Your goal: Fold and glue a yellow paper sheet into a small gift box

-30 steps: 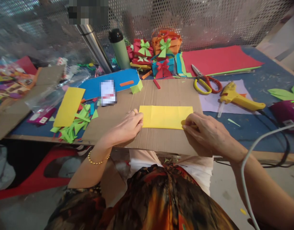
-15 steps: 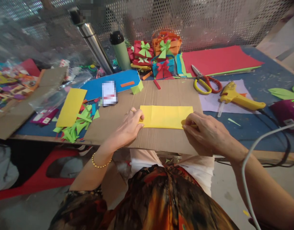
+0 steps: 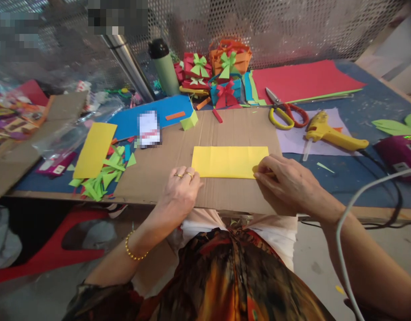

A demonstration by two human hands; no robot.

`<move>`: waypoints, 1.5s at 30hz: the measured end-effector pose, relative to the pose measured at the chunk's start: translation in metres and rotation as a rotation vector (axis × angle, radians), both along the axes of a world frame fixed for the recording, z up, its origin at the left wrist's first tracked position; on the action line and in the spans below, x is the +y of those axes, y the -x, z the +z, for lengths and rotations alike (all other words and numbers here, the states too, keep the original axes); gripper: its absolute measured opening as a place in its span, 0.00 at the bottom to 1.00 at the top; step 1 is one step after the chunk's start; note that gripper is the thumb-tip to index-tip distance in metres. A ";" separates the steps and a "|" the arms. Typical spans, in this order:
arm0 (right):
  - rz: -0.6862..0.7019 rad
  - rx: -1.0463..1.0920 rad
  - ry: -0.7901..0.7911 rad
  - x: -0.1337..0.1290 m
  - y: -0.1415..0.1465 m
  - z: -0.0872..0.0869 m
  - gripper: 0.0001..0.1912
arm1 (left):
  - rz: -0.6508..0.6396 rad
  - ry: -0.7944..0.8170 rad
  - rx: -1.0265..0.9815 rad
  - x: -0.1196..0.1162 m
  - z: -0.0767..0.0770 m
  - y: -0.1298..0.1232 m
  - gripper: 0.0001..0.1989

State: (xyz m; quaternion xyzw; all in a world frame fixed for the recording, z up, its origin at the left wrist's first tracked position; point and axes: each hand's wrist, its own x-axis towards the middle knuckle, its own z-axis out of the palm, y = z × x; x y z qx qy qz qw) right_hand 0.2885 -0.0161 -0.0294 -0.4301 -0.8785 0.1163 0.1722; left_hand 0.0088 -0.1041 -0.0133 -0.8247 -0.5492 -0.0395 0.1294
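Note:
A folded sheet of yellow paper (image 3: pixel 230 161) lies on a piece of brown cardboard (image 3: pixel 222 194) in front of me, its long fold toward my body. Faint crease lines cross it. My right hand (image 3: pixel 285 178) pinches its lower right corner between thumb and curled fingers. At the lower left corner is my left hand (image 3: pixel 183 187), closed, with bent fingers pressed together on the paper's edge; the fingertips are partly hidden beneath the hand.
Scissors (image 3: pixel 281 113) and a yellow glue gun (image 3: pixel 335 133) lie to the right, with a white cable (image 3: pixel 342 240) beside my right arm. Green paper scraps (image 3: pixel 98 180) and a phone (image 3: pixel 149 129) are at left. Small paper baskets (image 3: pixel 227 91) and red sheets (image 3: pixel 305 82) stand behind.
My left hand has slid down from the paper's left edge to its lower left corner, turning knuckles up. My right hand keeps its pinch. The view has shifted slightly.

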 end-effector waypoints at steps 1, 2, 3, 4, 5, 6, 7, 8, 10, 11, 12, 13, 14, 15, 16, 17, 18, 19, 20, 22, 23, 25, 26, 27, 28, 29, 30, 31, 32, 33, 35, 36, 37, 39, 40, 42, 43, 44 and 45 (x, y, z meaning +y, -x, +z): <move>-0.002 0.009 -0.012 0.000 0.000 -0.001 0.08 | 0.008 0.004 -0.005 -0.002 0.001 -0.002 0.16; -0.004 0.017 -0.025 0.000 0.000 -0.001 0.09 | 0.017 0.015 -0.009 -0.003 0.002 -0.004 0.17; -0.004 0.023 -0.035 -0.001 0.000 -0.002 0.09 | 0.024 0.032 -0.008 -0.004 0.003 -0.006 0.20; -0.004 0.028 -0.041 -0.001 0.001 -0.002 0.09 | 0.029 0.053 0.001 -0.005 0.005 -0.008 0.22; -0.001 0.030 -0.042 -0.001 0.001 -0.003 0.09 | 0.033 0.076 0.020 -0.006 0.006 -0.011 0.25; 0.001 0.029 -0.041 -0.002 0.001 -0.003 0.09 | 0.037 0.101 0.045 -0.006 0.008 -0.014 0.26; 0.001 0.029 -0.041 -0.002 0.002 -0.003 0.09 | 0.044 0.127 0.074 -0.006 0.009 -0.016 0.27; 0.000 0.029 -0.041 -0.002 0.002 -0.003 0.09 | 0.052 0.154 0.101 -0.005 0.011 -0.018 0.28; -0.002 0.034 -0.039 -0.003 0.002 -0.003 0.08 | 0.072 0.199 0.138 -0.004 0.014 -0.022 0.29; -0.002 0.037 -0.039 -0.003 0.002 -0.003 0.08 | 0.079 0.219 0.149 -0.003 0.015 -0.023 0.29; -0.002 0.039 -0.040 -0.003 0.002 -0.003 0.08 | 0.082 0.235 0.159 -0.002 0.017 -0.024 0.30; 0.000 0.038 -0.040 -0.004 0.002 -0.003 0.09 | 0.081 0.244 0.166 -0.002 0.018 -0.025 0.30; -0.004 0.034 -0.043 -0.005 0.002 -0.002 0.09 | 0.077 0.248 0.171 -0.001 0.018 -0.025 0.30; -0.011 0.026 -0.046 -0.006 0.001 -0.002 0.10 | 0.071 0.247 0.173 -0.001 0.019 -0.025 0.30; -0.020 0.015 -0.047 -0.007 0.000 -0.001 0.10 | 0.067 0.245 0.174 -0.001 0.019 -0.025 0.30; -0.031 0.003 -0.045 -0.008 -0.001 0.000 0.11 | 0.065 0.244 0.175 -0.002 0.019 -0.026 0.31; -0.043 -0.005 -0.042 -0.009 -0.002 0.000 0.11 | 0.065 0.244 0.177 -0.002 0.019 -0.026 0.32; -0.056 -0.011 -0.041 -0.010 -0.003 0.001 0.10 | 0.069 0.245 0.180 -0.003 0.019 -0.028 0.34; -0.067 -0.015 -0.041 -0.012 -0.004 0.001 0.10 | 0.075 0.248 0.182 -0.004 0.019 -0.029 0.36; -0.084 -0.016 -0.048 -0.013 -0.006 0.001 0.10 | 0.090 0.255 0.191 -0.005 0.019 -0.033 0.39; -0.089 -0.017 -0.056 -0.014 -0.006 0.001 0.10 | 0.094 0.262 0.205 -0.005 0.020 -0.035 0.40; -0.096 -0.021 -0.078 -0.014 -0.006 0.000 0.10 | 0.097 0.275 0.265 -0.005 0.021 -0.040 0.40; -0.098 -0.023 -0.087 -0.013 -0.006 -0.001 0.09 | 0.094 0.276 0.309 -0.005 0.023 -0.042 0.40; -0.100 -0.025 -0.094 -0.013 -0.005 -0.001 0.09 | 0.090 0.270 0.355 -0.005 0.024 -0.044 0.40; -0.103 -0.028 -0.097 -0.013 -0.004 -0.001 0.08 | 0.087 0.261 0.398 -0.005 0.025 -0.046 0.39; -0.110 -0.033 -0.099 -0.012 -0.004 -0.002 0.08 | 0.085 0.249 0.432 -0.005 0.026 -0.047 0.39; -0.120 -0.043 -0.100 -0.012 -0.004 -0.002 0.08 | 0.085 0.240 0.457 -0.004 0.028 -0.048 0.39; -0.133 -0.055 -0.102 -0.013 -0.004 -0.002 0.08 | 0.081 0.238 0.476 -0.004 0.029 -0.048 0.39; -0.148 -0.070 -0.109 -0.013 -0.005 -0.002 0.08 | 0.075 0.242 0.488 -0.003 0.031 -0.048 0.39; -0.167 -0.089 -0.121 -0.014 -0.006 -0.002 0.08 | 0.063 0.247 0.496 -0.002 0.032 -0.048 0.39; -0.230 -0.126 -0.181 -0.018 -0.009 -0.001 0.08 | 0.035 0.259 0.508 0.000 0.035 -0.047 0.38; -0.270 -0.141 -0.236 -0.020 -0.010 0.001 0.09 | 0.022 0.262 0.512 0.001 0.036 -0.047 0.37; -0.308 -0.151 -0.305 -0.023 -0.010 0.003 0.10 | 0.013 0.259 0.516 0.001 0.037 -0.046 0.37; -0.326 -0.143 -0.453 -0.030 -0.006 0.008 0.12 | 0.010 0.249 0.525 0.001 0.037 -0.045 0.38; -0.282 -0.131 -0.510 -0.035 -0.001 0.009 0.14 | 0.013 0.238 0.528 0.000 0.036 -0.044 0.38; -0.105 -0.106 -0.546 -0.043 0.013 0.011 0.17 | 0.014 0.213 0.524 -0.001 0.034 -0.043 0.38; 0.007 -0.097 -0.526 -0.047 0.020 0.009 0.18 | 0.012 0.206 0.520 -0.001 0.033 -0.043 0.38; 0.093 -0.090 -0.494 -0.050 0.026 0.006 0.20 | 0.010 0.203 0.515 -0.002 0.033 -0.043 0.38; 0.143 -0.095 -0.474 -0.053 0.031 0.003 0.25 | 0.010 0.202 0.511 -0.002 0.032 -0.042 0.38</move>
